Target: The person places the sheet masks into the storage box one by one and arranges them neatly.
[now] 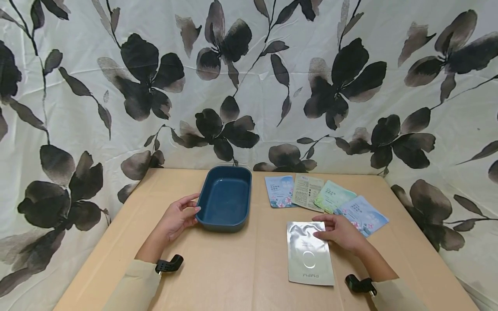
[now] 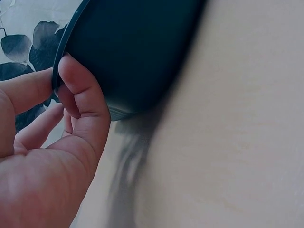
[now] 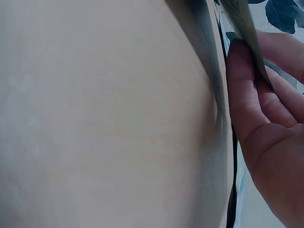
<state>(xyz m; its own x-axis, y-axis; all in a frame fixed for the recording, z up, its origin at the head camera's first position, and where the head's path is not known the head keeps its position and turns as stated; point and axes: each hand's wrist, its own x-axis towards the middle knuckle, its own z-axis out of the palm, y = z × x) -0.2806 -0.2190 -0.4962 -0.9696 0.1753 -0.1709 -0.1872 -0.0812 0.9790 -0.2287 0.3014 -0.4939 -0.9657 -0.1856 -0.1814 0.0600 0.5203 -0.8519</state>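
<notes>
A dark blue rectangular basin (image 1: 225, 196) stands on the table, its inside bare. At its left side my left hand (image 1: 180, 219) pinches the rim. The left wrist view shows the thumb inside the basin (image 2: 137, 47) and the fingers outside. My right hand (image 1: 342, 233) pinches the upper right edge of a silver sheet mask packet (image 1: 309, 265), thumb on its face. Upside-down lettering, PMPM, shows at the packet's near end. Seen edge-on in the right wrist view, the packet (image 3: 244, 31) sits between thumb and fingers.
Behind the right hand several flat packets overlap in a fan: a blue one (image 1: 279, 190), a pale one with print (image 1: 306, 192), a green one (image 1: 333, 195) and another blue one (image 1: 363, 214). A flower-print curtain (image 1: 272, 95) hangs behind the tan table (image 1: 233, 268).
</notes>
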